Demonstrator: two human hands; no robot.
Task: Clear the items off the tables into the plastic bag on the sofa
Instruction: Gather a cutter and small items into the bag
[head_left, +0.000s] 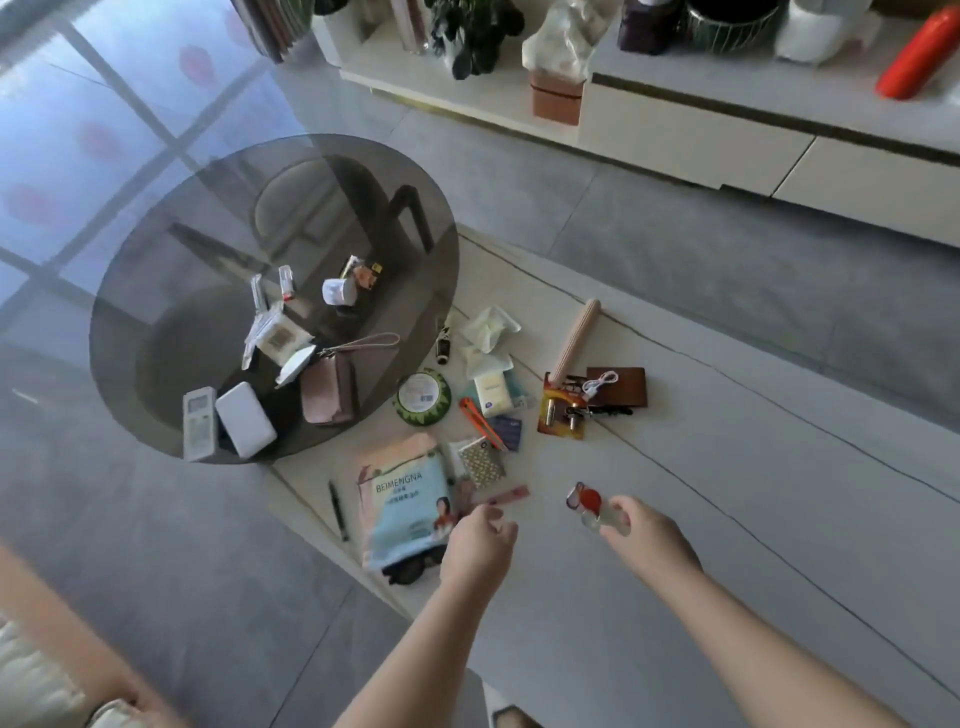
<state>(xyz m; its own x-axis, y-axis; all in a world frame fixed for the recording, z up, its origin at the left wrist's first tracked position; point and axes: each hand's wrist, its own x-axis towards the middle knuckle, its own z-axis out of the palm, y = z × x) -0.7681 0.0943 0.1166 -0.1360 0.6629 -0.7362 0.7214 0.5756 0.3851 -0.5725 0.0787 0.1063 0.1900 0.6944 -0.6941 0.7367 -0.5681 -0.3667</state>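
Entry: my right hand (631, 525) pinches a small clear packet with a red disc (589, 505) above the white marble bench's (727, 519) near edge; my left hand (480, 535), loosely curled, holds nothing. Risk, as I judge it: the thin pinch could slip and drop the packet. The plastic bag is out of view, so reaching it means turning blind.

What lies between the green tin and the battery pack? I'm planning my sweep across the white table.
In the head view, a tissue pack and an orange cutter lie between the green tin and battery pack.
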